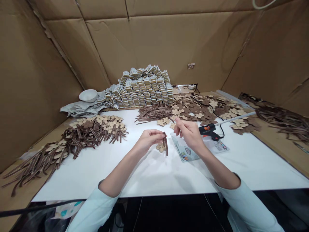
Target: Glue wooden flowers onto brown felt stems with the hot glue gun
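Note:
Near the middle of the table, my left hand [151,140] is closed with thumb and fingers pinching a folded brown ribbon [166,148] with light stitching. A beige flower cutout [160,147] shows just below those fingers; whether it is joined to the ribbon I cannot tell. My right hand [189,132] is raised a little to the right, thumb against curled fingers, and anything between them is too small to make out. Beside it lies a black and orange glue gun [208,129] with a pale glue stick [238,118] at its back, above a printed plastic sleeve [185,153].
Piled flowers with ribbon pieces [84,137] cover the left side. Straight ribbons [154,113] lie at the back, before stacked small blocks [147,88]. Brown and beige flowers [193,108] spread behind my right hand. A white bowl [88,95] sits back left. Cardboard walls [154,42] enclose the table.

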`<control>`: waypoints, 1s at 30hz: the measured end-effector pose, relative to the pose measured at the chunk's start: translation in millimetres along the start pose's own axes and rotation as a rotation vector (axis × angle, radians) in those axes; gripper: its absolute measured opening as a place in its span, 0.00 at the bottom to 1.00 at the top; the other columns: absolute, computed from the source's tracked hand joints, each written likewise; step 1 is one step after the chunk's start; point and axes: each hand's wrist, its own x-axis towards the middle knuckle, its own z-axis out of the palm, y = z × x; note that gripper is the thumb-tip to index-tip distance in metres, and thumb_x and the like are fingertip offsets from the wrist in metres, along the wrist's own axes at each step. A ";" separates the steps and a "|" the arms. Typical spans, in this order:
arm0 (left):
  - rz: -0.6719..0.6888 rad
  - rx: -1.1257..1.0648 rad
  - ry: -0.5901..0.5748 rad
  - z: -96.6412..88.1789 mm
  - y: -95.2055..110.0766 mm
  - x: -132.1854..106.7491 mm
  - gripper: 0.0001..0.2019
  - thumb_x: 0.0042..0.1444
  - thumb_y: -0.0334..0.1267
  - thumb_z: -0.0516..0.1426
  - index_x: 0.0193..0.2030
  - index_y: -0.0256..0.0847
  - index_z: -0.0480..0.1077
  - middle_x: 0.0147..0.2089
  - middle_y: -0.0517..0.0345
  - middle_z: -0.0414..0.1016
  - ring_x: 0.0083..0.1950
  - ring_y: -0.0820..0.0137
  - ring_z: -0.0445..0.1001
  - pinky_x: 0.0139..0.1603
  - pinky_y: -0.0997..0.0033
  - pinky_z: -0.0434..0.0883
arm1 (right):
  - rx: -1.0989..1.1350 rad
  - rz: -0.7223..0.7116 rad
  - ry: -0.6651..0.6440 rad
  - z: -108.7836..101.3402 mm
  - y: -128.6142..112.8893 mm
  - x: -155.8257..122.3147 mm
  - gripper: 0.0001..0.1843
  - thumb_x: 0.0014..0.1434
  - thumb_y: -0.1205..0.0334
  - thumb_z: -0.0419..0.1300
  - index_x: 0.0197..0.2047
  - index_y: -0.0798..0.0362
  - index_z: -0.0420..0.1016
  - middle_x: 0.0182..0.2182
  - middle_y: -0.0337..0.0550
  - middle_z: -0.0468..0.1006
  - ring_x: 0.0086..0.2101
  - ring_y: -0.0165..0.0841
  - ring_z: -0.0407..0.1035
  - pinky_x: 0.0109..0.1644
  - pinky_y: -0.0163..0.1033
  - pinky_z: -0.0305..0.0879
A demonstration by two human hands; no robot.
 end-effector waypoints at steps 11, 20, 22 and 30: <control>0.363 0.270 0.173 10.1 3.8 -15.2 0.06 0.39 0.38 0.61 0.24 0.37 0.73 0.27 0.56 0.75 0.25 0.72 0.70 0.24 0.75 0.67 | 0.064 0.034 0.075 -0.9 -5.3 -4.6 0.27 0.55 0.44 0.48 0.15 0.55 0.66 0.13 0.38 0.65 0.17 0.25 0.59 0.22 0.32 0.53; 0.153 0.045 -0.069 8.4 5.3 -16.5 0.12 0.37 0.41 0.64 0.24 0.34 0.70 0.21 0.56 0.72 0.19 0.74 0.69 0.20 0.76 0.64 | 0.128 0.046 0.033 -1.2 -6.7 -7.5 0.26 0.55 0.45 0.49 0.16 0.55 0.66 0.15 0.38 0.66 0.19 0.26 0.59 0.23 0.33 0.54; 0.149 0.034 -0.076 8.3 5.5 -16.8 0.12 0.37 0.41 0.64 0.24 0.34 0.70 0.22 0.55 0.73 0.19 0.74 0.69 0.20 0.76 0.65 | 0.131 0.034 0.032 -1.2 -6.5 -7.7 0.25 0.56 0.46 0.49 0.17 0.55 0.66 0.15 0.38 0.66 0.19 0.26 0.59 0.24 0.33 0.54; 0.144 0.023 -0.095 7.3 4.9 -14.5 0.12 0.37 0.40 0.64 0.24 0.33 0.70 0.24 0.53 0.74 0.21 0.72 0.71 0.19 0.75 0.65 | 0.115 -0.001 0.010 -0.5 -6.3 -8.1 0.25 0.56 0.48 0.49 0.17 0.55 0.66 0.15 0.38 0.65 0.19 0.25 0.59 0.24 0.32 0.54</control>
